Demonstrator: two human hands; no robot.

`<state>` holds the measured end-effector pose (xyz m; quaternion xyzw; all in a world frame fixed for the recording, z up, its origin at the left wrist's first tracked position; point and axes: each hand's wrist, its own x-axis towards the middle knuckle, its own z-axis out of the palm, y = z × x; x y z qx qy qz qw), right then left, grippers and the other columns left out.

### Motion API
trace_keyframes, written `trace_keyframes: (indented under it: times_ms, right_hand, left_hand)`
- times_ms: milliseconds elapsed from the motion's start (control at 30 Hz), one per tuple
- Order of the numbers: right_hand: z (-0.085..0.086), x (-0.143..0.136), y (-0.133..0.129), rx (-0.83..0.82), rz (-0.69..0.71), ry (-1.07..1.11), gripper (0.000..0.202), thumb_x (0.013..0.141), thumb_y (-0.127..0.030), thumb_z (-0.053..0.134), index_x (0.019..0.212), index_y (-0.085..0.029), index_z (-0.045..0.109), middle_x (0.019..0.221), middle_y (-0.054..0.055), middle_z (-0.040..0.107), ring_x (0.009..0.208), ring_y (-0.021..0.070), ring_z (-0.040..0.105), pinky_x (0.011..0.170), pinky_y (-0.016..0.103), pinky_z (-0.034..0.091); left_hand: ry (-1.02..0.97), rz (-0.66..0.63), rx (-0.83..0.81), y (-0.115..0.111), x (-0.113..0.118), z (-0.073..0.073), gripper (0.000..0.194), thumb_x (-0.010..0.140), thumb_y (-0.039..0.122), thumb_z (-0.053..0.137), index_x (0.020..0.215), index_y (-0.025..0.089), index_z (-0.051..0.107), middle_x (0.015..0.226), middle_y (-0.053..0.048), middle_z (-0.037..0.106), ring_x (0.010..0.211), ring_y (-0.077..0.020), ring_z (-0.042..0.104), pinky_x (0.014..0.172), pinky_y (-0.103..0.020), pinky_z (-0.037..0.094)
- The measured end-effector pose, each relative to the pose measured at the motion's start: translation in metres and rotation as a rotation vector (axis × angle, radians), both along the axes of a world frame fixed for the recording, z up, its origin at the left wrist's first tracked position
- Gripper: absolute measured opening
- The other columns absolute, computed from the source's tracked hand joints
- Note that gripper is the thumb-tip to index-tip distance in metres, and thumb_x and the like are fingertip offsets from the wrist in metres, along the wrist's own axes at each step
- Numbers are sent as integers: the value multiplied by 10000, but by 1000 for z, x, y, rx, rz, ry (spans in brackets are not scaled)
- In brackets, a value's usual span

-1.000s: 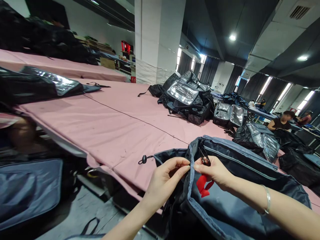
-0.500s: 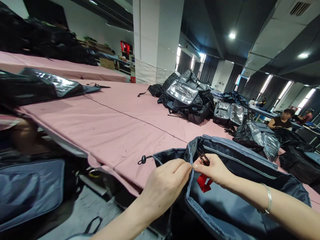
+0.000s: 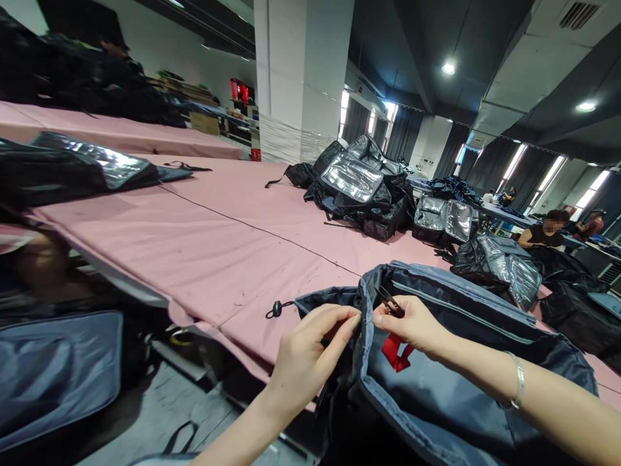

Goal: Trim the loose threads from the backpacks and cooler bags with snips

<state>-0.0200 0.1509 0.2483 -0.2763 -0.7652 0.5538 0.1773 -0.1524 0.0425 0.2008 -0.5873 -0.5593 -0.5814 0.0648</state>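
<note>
An open black bag [image 3: 436,395] with a grey-blue lining stands at the lower right. At its near-left rim, my left hand [image 3: 313,349] pinches with thumb and forefinger; whatever lies between those fingertips is too small to tell. Close beside it, on the inner side of the rim, my right hand [image 3: 412,323] is closed around small dark snips [image 3: 392,304], whose blades point up and left. A red ribbon [image 3: 396,353] hangs below the right hand, inside the bag. A black cord toggle [image 3: 276,309] sticks out left of the bag.
Black bags with silver linings [image 3: 361,184] are piled on the pink table [image 3: 218,226]. Another bag [image 3: 116,168] lies at the left, and a grey-lined flap [image 3: 58,375] is below it. A person [image 3: 546,230] sits at the far right.
My left hand has turned and shifted slightly left; its thumb and forefinger now show with a gap behind their tips. My right hand stays near the rim, still holding the snips.
</note>
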Motion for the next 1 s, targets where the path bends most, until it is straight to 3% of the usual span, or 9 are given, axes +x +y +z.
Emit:
trace_keyframes:
  times_ms: [367, 567, 667, 800, 900, 1000]
  right_hand:
    - [-10, -3, 5, 13, 21, 49, 212, 609, -337, 600, 635, -148, 507, 499, -60, 423, 448, 67, 333, 453, 208, 250]
    - [-8, -1, 7, 136, 68, 1, 168, 695, -299, 590, 670, -146, 526, 576, -38, 477, 513, 85, 400, 519, 220, 323]
    - [5, 4, 4, 388, 54, -163, 144, 778, -292, 565, 801, -150, 563, 691, -7, 556, 615, 120, 492, 593, 241, 364]
    - [28, 16, -5, 866, 28, -362, 188, 890, -284, 470, 1020, -156, 514, 871, 50, 609, 780, 173, 563, 661, 270, 377]
    - [42, 23, -12, 1226, 48, -469, 179, 896, -295, 470, 1016, -177, 531, 895, 57, 616, 776, 190, 578, 598, 267, 342]
    - [50, 26, -19, 1402, 111, -539, 183, 892, -354, 472, 965, -207, 555, 776, 23, 617, 661, 177, 578, 501, 261, 254]
  left_hand:
    - [350, 89, 38, 0, -1, 0, 207, 885, 231, 445, 845, 157, 634, 755, -14, 671, 650, -98, 626, 608, -183, 506]
    - [406, 144, 67, 4, 3, -1, 162, 862, 171, 455, 790, 166, 600, 707, 2, 633, 628, -92, 598, 615, -196, 484]
    - [361, 184, 129, 6, 6, -5, 112, 839, 137, 486, 798, 163, 587, 715, 3, 626, 633, -88, 591, 632, -193, 476]
    - [321, 224, 162, 6, 8, -11, 88, 830, 110, 501, 809, 155, 574, 755, -12, 633, 674, -97, 598, 667, -199, 474]
    - [325, 239, 173, 6, 9, -13, 85, 830, 106, 502, 820, 150, 573, 747, -15, 629, 677, -102, 595, 666, -207, 473]
    - [333, 253, 164, 6, 9, -14, 82, 831, 112, 506, 832, 153, 577, 748, -13, 631, 675, -103, 595, 662, -210, 473]
